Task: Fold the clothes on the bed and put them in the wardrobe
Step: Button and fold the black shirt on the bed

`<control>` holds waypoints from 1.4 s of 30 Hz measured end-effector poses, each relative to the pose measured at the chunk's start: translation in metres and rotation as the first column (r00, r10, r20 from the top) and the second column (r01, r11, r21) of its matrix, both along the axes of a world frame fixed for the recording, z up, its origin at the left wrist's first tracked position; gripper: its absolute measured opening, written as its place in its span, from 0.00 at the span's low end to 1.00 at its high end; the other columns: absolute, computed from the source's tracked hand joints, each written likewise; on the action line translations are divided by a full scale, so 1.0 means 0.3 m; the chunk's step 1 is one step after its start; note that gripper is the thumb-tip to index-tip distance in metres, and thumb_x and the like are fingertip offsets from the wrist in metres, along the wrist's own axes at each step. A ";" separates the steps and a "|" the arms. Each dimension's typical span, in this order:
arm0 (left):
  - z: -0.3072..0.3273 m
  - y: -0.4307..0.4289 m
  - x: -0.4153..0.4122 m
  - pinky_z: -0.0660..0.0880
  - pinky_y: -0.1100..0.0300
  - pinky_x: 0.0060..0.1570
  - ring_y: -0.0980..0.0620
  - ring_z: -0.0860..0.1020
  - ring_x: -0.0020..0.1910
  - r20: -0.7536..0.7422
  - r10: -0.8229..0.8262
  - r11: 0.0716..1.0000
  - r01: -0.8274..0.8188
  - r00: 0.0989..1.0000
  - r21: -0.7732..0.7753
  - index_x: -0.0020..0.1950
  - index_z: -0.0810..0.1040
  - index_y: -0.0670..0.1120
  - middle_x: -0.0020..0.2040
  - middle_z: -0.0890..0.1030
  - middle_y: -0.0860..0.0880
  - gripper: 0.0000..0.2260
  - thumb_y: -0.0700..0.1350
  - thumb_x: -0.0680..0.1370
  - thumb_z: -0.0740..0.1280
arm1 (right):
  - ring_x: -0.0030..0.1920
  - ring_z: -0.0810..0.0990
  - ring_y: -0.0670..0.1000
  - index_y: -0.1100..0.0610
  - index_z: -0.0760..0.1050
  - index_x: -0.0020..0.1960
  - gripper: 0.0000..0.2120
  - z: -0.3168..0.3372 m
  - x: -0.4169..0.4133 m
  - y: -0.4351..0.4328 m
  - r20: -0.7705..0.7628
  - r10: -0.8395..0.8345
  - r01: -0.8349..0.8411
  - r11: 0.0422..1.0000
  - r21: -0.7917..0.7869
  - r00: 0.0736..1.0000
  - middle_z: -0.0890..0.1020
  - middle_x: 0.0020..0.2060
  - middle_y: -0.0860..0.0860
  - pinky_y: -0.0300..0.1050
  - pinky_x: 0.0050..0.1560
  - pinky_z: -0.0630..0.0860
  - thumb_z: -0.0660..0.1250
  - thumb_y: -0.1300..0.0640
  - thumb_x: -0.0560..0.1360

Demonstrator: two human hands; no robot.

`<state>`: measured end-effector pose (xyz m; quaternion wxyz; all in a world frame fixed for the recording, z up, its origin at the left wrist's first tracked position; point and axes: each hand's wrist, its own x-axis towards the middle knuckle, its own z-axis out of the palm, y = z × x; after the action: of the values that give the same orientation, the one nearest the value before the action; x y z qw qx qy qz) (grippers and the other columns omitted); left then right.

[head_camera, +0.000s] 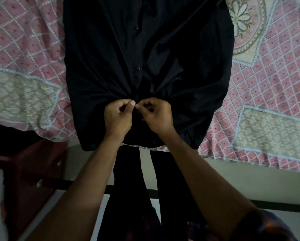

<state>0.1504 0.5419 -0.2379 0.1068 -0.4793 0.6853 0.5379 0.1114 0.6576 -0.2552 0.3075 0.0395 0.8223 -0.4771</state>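
Item: black button-front shirt (111, 49) – laid flat, front up, on a bed (15, 105) covered by a pink and beige quilted bedspread (267, 75). The hem lies at the near edge of the bed and overhangs it slightly; the body runs toward the far side. Two small black buttons (137, 68) show along the centre front.

Hands: left hand (118, 117) and right hand (157, 117) sit side by side at the centre front near the hem, almost touching. Each has its fingers curled, with thumb and forefinger pinching the fabric, and the cloth gathers into creases that fan out from this point.

Surroundings: dark red wooden drawer cabinet (32, 171) at near left – two small handles visible. Pale floor (215, 180) below the bed edge.
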 end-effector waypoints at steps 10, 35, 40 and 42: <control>-0.005 -0.019 0.009 0.75 0.71 0.49 0.65 0.81 0.45 -0.038 0.050 0.996 -0.047 0.998 0.079 0.48 0.84 0.48 0.45 0.84 0.55 0.05 0.39 0.79 0.69 | 0.34 0.79 0.48 0.57 0.80 0.42 0.06 0.009 -0.034 -0.016 -0.061 0.286 -0.275 0.951 0.145 0.956 0.82 0.35 0.48 0.42 0.36 0.73 0.70 0.56 0.77; -0.031 -0.004 0.069 0.77 0.67 0.49 0.61 0.82 0.44 -0.101 -0.012 0.998 0.006 0.995 -0.061 0.50 0.83 0.45 0.44 0.84 0.55 0.04 0.42 0.79 0.70 | 0.38 0.75 0.44 0.59 0.78 0.46 0.03 -0.016 0.018 -0.036 -0.108 0.139 -0.135 0.990 0.044 0.984 0.77 0.39 0.45 0.30 0.39 0.68 0.68 0.60 0.78; -0.027 -0.012 0.048 0.69 0.76 0.42 0.68 0.76 0.40 -0.086 -0.218 0.968 0.205 0.972 -0.143 0.50 0.78 0.46 0.42 0.79 0.56 0.02 0.41 0.80 0.66 | 0.38 0.79 0.50 0.55 0.76 0.45 0.04 -0.026 -0.011 -0.017 -0.025 0.194 -0.195 0.981 -0.020 0.981 0.78 0.38 0.47 0.50 0.41 0.80 0.67 0.57 0.79; -0.021 -0.023 0.054 0.67 0.76 0.41 0.67 0.75 0.39 -0.099 -0.315 0.941 0.296 0.944 -0.167 0.51 0.76 0.46 0.42 0.77 0.56 0.02 0.41 0.81 0.64 | 0.38 0.81 0.53 0.55 0.75 0.44 0.05 -0.025 -0.019 -0.011 0.026 0.215 -0.213 0.976 -0.047 0.976 0.80 0.36 0.50 0.59 0.40 0.81 0.66 0.56 0.79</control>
<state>0.1665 0.5349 -0.2442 0.1099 -0.3393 0.7951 0.4906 0.1057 0.6542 -0.2628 0.3705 -0.0487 0.8062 -0.4586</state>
